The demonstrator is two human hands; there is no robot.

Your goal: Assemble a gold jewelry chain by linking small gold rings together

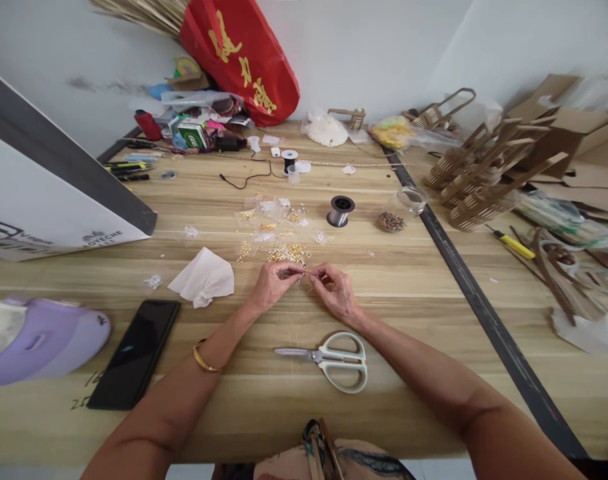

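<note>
My left hand (277,283) and my right hand (335,288) meet over the middle of the table, both closed in a pinch with fingertips nearly touching. Whatever lies between the fingers is too small to name. Just beyond them spreads a pile of gold and silver beads or findings (287,253). Closer to me lie scissors (341,360) with pale green handles, blades pointing left. A spool of clear line (340,212) stands upright beyond my right hand. Left of my left hand rests a crumpled white cloth or tissue (204,277).
A black phone (134,353) and a purple-white item (59,337) lie at left, below a large white box (54,200). A jar on its side (409,201), small woven baskets (484,177) and a yellow-handled tool (517,245) are at right. A red bag (244,60) leans at the back.
</note>
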